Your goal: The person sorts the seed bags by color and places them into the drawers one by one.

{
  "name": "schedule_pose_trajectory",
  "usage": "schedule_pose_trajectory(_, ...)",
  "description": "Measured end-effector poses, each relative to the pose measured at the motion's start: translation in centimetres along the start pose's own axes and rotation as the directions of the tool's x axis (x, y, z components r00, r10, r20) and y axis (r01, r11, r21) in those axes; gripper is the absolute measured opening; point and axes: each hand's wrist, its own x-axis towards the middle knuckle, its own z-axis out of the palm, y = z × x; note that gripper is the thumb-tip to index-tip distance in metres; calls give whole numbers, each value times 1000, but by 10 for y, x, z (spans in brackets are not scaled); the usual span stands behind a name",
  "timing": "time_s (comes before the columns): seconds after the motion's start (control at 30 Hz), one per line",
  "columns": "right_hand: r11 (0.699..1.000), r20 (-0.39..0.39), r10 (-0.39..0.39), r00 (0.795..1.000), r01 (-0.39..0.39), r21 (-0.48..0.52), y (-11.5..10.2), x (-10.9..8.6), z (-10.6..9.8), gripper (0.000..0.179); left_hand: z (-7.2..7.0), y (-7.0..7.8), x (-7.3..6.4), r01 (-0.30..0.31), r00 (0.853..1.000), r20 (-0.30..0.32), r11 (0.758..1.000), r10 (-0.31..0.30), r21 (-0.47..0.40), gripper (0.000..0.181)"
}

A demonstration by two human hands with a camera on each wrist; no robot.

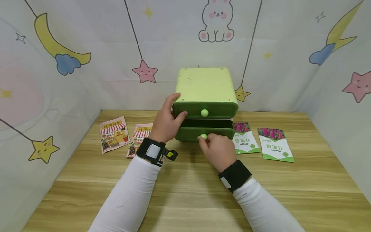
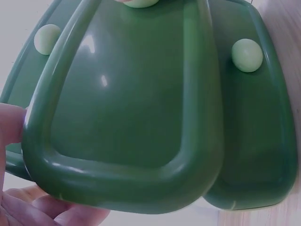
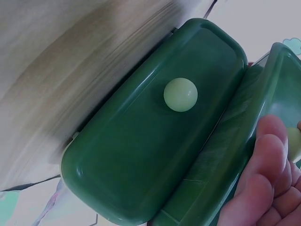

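Observation:
A drawer cabinet with a pale yellow-green top (image 1: 205, 83) stands at the back of the table. Its three green drawer fronts show across the wrist views, each with a round pale knob. The middle drawer (image 1: 185, 133) is pulled partly out; the top drawer (image 1: 220, 110) and the bottom drawer (image 3: 136, 141) are closed. My right hand (image 1: 220, 151) pinches the middle drawer's knob (image 1: 204, 136) between thumb and fingers. With my left hand (image 1: 166, 124) I grip the cabinet's upper left side, thumb at the top drawer's front edge. The middle drawer's floor is hidden.
Two pink packets with a striped awning picture, a left one (image 1: 114, 133) and a nearer one (image 1: 139, 137), lie left of the cabinet. On its right are two white-and-green flower packets, one (image 1: 246, 138) beside it and another (image 1: 275, 145) farther right. A patterned curtain (image 1: 174, 32) hangs behind.

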Motion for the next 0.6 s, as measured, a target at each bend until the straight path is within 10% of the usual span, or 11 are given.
schedule_pose_trajectory(0.6,999,-1,-37,999,37,-5,-2,-11,-4,48,-5,6,-1,47,998,49,999,-48,22,60)
